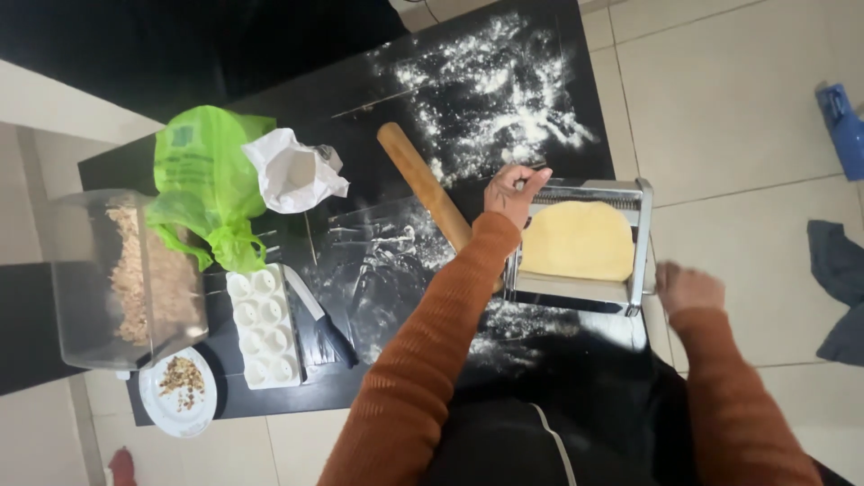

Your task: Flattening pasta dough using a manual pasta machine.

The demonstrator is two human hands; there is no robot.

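Orange ribbed sleeves fill the bottom of the view, reaching forward over a black counter (pixel 558 54) dusted with flour. At the end of the left sleeve, the left hand (pixel 513 193) rests on the top left corner of a metal pasta machine (pixel 580 245), fingers curled narrow and pinching at its roller edge. Just right of that hand, a flat sheet of yellow dough (pixel 578 239) lies across the machine's rollers. Past the machine's right side, the right hand (pixel 688 286) is blurred by motion; it appears closed at the spot where a crank would sit, though no crank can be made out, and I cannot tell for certain what it holds.

Judging from this, the dough is being rolled through the machine, one hand steadying and the other turning. The next move likely calls for even turning while the sheet is guided so it feeds straight.

Directly left of the left hand, a wooden rolling pin (pixel 425 184) lies diagonally. Farther left sit a crumpled white paper bag (pixel 292 171), a green plastic bag (pixel 205 180), a white ravioli mould (pixel 263 324) with a knife (pixel 319 317) beside it, a clear container (pixel 126 279), and a small plate (pixel 180 389) of chopped nuts.
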